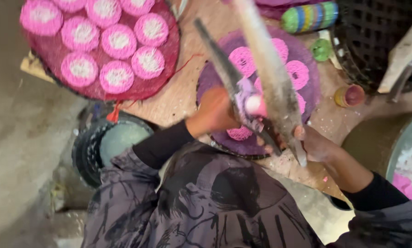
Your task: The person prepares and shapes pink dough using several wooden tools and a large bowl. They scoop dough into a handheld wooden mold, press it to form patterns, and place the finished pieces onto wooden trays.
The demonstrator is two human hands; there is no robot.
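Observation:
My left hand (214, 115) grips the middle of a long two-handled metal press (265, 78), next to a pink lump (255, 105) at its hinge. Low on the press, my right hand (315, 144) is closed around the end of its handles. The press is blurred and angled over a round purple woven tray (210, 78) that carries several coiled pink string discs (242, 59). A round red woven tray (162, 80) at the upper left holds several pink-and-white discs (119, 40).
Both trays rest on a wooden board (178, 98). A striped cylinder (309, 16), a green cap (321, 49) and a small yellow-pink cup (350, 95) lie at the upper right beside a black basket (375, 41). A basin (410, 170) with white and pink mass sits right; dark round lids (109, 142) lie left.

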